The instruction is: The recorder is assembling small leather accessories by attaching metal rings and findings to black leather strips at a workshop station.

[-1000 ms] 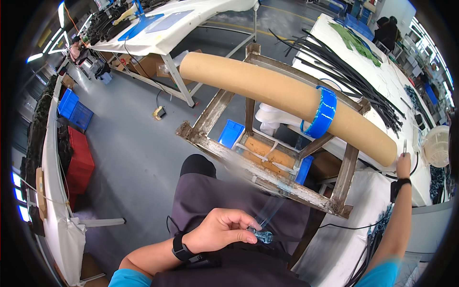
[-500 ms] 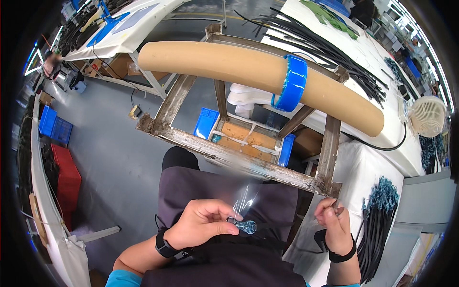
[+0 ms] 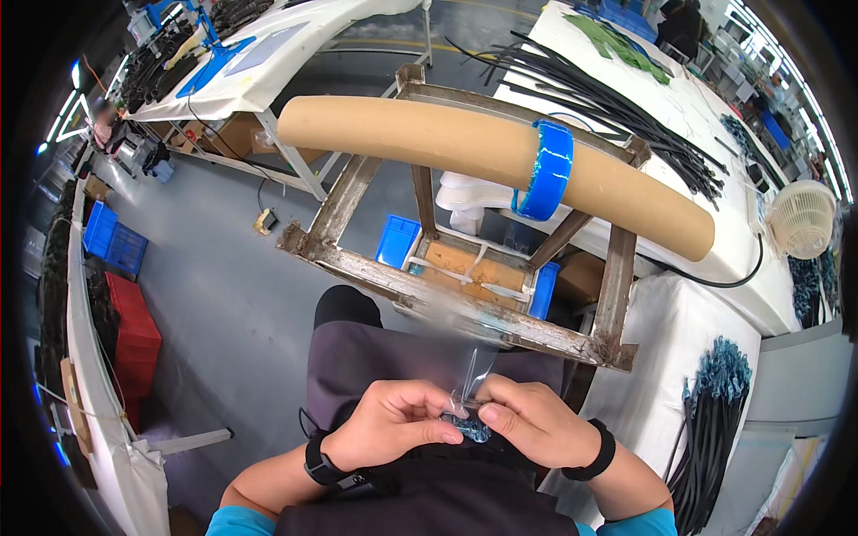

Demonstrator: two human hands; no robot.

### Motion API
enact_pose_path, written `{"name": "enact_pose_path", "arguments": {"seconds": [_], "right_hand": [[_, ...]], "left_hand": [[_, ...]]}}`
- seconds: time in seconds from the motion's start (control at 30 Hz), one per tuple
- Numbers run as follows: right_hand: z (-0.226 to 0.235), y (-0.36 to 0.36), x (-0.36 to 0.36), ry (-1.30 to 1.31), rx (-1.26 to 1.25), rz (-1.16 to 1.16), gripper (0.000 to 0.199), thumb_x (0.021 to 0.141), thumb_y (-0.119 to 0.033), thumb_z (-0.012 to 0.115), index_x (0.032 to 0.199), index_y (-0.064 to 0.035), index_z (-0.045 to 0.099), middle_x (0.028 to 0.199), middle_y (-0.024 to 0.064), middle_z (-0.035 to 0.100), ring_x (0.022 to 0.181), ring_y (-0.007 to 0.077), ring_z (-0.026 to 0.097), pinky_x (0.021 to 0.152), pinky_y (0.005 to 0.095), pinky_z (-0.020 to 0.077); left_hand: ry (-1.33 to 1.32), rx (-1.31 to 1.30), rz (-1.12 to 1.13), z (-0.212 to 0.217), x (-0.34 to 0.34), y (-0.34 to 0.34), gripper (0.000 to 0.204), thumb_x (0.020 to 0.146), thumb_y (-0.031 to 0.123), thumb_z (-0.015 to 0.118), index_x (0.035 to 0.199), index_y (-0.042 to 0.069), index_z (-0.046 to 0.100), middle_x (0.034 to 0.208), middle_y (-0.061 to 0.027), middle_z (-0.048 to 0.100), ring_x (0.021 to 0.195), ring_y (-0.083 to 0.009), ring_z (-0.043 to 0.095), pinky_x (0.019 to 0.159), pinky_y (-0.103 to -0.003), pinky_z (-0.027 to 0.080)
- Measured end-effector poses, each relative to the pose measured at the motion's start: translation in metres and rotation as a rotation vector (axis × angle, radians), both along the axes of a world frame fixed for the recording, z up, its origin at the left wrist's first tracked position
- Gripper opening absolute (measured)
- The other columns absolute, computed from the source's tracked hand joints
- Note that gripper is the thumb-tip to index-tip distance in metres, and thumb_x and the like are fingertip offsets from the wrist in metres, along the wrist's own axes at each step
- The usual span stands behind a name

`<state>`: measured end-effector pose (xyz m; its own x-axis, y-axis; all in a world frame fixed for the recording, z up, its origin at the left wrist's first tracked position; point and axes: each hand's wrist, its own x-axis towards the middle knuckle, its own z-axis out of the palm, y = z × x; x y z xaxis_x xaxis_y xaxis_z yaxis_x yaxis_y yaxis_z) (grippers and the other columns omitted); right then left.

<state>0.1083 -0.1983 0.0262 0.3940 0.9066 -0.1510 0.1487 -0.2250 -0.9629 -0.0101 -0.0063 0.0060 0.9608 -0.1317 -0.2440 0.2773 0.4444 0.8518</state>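
My left hand (image 3: 407, 417) pinches a small shiny blue-teal bundle (image 3: 471, 429) in front of my apron. A strip of clear plastic film (image 3: 475, 368) runs from the near bar of the metal frame down to that bundle. Close against it, my right hand (image 3: 529, 418) has thumb and fingers pressed together at the film's lower end. What lies inside the right fingers is mostly hidden. Beyond my hands, the worn metal frame (image 3: 393, 281) carries a long brown cardboard tube (image 3: 402, 129), on which a roll of blue tape (image 3: 548, 170) sits.
Black strips with teal ends (image 3: 715, 402) hang over a white-covered surface at right. More black strips (image 3: 617, 107) lie on the far right table beside a cream fan (image 3: 802, 219). Blue crates (image 3: 114, 237) and a red bin (image 3: 134, 335) stand left.
My right hand has come left from beside the frame's right corner to meet the left hand at the bundle. The left hand keeps its pinch. The view has shifted slightly.
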Motion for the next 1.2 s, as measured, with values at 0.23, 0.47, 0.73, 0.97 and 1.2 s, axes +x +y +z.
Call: {"name": "enact_pose_path", "arguments": {"seconds": [0.23, 0.47, 0.73, 0.97, 1.2], "right_hand": [[-0.008, -0.001, -0.008, 0.120, 0.064, -0.030, 0.024, 0.095, -0.023, 0.049, 0.085, -0.0017, 0.052, 0.062, 0.0107, 0.049, 0.056, 0.0239, 0.048, 0.055, 0.0318, 0.0389], [-0.014, -0.060, -0.014, 0.539, 0.062, -0.280, 0.033, 0.095, -0.033, 0.051, 0.092, -0.0002, 0.054, 0.079, 0.0028, 0.053, 0.068, 0.0083, 0.045, 0.059, 0.0239, 0.0376], [0.011, -0.154, 0.074, 0.326, 0.326, -0.968, 0.036, 0.094, -0.040, 0.050, 0.104, -0.0051, 0.049, 0.072, 0.0024, 0.050, 0.051, 0.0065, 0.036, 0.047, 0.0198, 0.0297], [-0.070, -0.303, 0.268, -0.449, -0.114, -1.361, 0.027, 0.088, -0.019, 0.040, 0.112, -0.0094, 0.048, 0.065, 0.0005, 0.046, 0.044, 0.0077, 0.039, 0.035, 0.0241, 0.0306], [-0.064, -0.271, 0.355, -0.754, -0.923, -1.185, 0.053, 0.081, -0.020, 0.059, 0.127, 0.0051, 0.045, 0.129, 0.0243, 0.043, 0.118, 0.0354, 0.042, 0.103, 0.0471, 0.0315]], "left_hand": [[-0.011, 0.073, 0.082, 0.001, -0.006, 0.005, 0.013, 0.082, 0.002, 0.069, 0.092, -0.004, 0.062, 0.083, -0.0077, 0.067, 0.077, -0.0093, 0.064, 0.069, -0.022, 0.052], [-0.026, 0.116, 0.074, 0.005, 0.007, 0.008, 0.007, 0.083, 0.000, 0.067, 0.083, -0.003, 0.061, 0.078, -0.0089, 0.065, 0.068, -0.0114, 0.063, 0.062, -0.022, 0.051], [0.068, 0.308, 0.187, -0.001, 0.001, 0.016, 0.005, 0.089, 0.002, 0.058, 0.085, -0.001, 0.059, 0.073, -0.0061, 0.064, 0.064, -0.0090, 0.060, 0.059, -0.022, 0.049], [0.042, 0.166, 0.121, 0.012, 0.012, -0.002, 0.011, 0.091, 0.014, 0.060, 0.088, 0.003, 0.059, 0.068, 0.0002, 0.059, 0.058, -0.0057, 0.054, 0.054, -0.021, 0.044], [0.042, 0.166, 0.309, 0.023, -0.006, -0.002, 0.010, 0.091, 0.014, 0.059, 0.090, 0.004, 0.060, 0.066, -0.0006, 0.059, 0.057, -0.0059, 0.054, 0.053, -0.020, 0.044]]}}
